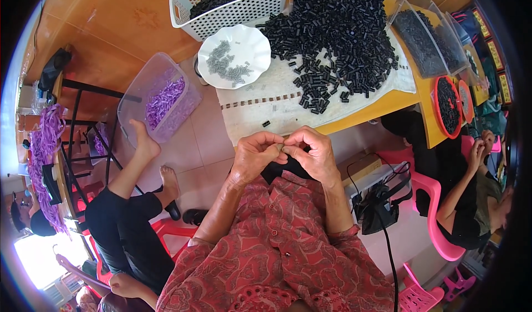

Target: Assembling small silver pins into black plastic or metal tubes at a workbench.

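Observation:
Just off the table's front edge, my left hand [254, 156] and my right hand [315, 155] meet fingertip to fingertip. Both are closed in a pinch; whatever lies between the fingertips is too small and covered to name. Beyond them a white cloth [244, 125] covers the tabletop, with one small black cylinder [266, 124] lying close to my left hand. Farther back spreads a large heap of small black cylinders [338, 29]. Left of the heap, a white scalloped dish [255, 46] holds small grey translucent pieces [224, 63].
A white perforated basket [244, 7] of black pieces stands at the back. Clear bins [424, 40] and a red basket [448, 107] are at right. A purple-filled tub [176, 99] sits at left. People sit on both sides; a pink chair [429, 196] and black cable [388, 245] lie right.

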`<state>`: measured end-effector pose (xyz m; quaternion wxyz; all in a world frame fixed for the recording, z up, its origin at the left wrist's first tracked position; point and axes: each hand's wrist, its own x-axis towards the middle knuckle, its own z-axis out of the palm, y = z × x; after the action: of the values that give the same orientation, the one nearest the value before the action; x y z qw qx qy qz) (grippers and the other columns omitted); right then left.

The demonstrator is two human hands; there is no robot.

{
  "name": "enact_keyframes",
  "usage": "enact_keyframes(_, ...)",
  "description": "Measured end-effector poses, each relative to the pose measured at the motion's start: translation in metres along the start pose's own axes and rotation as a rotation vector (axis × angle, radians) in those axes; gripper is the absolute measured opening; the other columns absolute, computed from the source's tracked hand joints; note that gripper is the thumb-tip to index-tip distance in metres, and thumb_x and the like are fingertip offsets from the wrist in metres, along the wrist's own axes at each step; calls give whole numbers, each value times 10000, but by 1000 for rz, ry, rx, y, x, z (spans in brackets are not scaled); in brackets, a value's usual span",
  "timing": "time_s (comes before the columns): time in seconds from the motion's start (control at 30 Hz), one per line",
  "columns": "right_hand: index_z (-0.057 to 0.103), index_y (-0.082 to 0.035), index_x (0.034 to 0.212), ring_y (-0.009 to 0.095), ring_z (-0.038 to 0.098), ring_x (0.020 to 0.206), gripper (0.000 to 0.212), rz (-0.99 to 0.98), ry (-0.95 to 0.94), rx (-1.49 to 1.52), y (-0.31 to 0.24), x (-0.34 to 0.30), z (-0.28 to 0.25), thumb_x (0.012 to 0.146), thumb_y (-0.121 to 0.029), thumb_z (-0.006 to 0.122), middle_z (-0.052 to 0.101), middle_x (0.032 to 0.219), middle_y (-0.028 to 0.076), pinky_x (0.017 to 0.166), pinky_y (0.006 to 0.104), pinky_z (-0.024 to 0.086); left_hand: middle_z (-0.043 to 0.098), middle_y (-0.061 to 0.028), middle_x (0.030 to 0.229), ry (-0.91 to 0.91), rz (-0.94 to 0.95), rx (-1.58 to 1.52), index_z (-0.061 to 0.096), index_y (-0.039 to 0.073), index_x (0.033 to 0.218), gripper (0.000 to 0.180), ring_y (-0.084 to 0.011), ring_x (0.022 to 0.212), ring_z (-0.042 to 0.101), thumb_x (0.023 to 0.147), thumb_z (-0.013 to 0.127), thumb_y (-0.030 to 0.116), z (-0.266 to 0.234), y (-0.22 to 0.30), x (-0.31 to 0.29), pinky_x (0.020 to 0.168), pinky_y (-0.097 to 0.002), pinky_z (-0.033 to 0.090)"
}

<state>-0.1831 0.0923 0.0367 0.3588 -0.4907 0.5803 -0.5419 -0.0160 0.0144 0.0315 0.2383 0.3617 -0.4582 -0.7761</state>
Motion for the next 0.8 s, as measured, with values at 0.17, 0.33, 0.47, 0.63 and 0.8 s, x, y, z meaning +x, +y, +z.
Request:
enact_keyframes(0.17, 662, 1, 832, 148, 662, 723, 156, -80, 25, -49, 2, 0, 2, 756, 84, 770, 676, 816, 75, 637, 263, 524, 708, -113, 915, -18, -39, 36, 657, -80, 1082, 171, -159, 763, 709, 939, 583, -23, -1, 4, -1, 714, -276, 609)
enact_keyframes(0.33, 655, 2, 828, 171, 675, 723, 168, -148, 5, -119, -7, 2, 2, 744, 92, 770, 685, 823, 86, 639, 277, 533, 716, -119, 918, -52, -53, 84, 654, -85, 1104, 185, -155, 762, 713, 943, 586, -22, -1, 13, -4, 716, -276, 605)
enact_keyframes(0.47, 654, 7, 830, 170, 672, 721, 157, -111, -11, -147, -11, 1, 0, 753, 92, 760, 688, 835, 85, 640, 279, 530, 721, -96, 917, -54, 50, 290, 665, -67, 1105, 190, -124, 773, 706, 947, 588, 2, 2, 14, -6, 714, -257, 593)
enact_keyframes(0.63, 658, 15, 840, 178, 667, 719, 121, -94, 27, -122, -12, 2, 5, 779, 97, 723, 686, 819, 85, 634, 279, 520, 724, -93, 904, -5, 111, 382, 671, -56, 1095, 191, -114, 757, 706, 926, 600, -5, 6, 9, -4, 691, -250, 592)
enact_keyframes(0.8, 649, 5, 964, 154, 669, 719, 148, -85, 32, -69, -9, 2, 8, 841, 82, 682, 677, 827, 81, 621, 271, 521, 723, -93, 838, 96, 169, 315, 665, -63, 1044, 164, -119, 728, 706, 894, 600, -41, 10, 1, -3, 655, -249, 581)
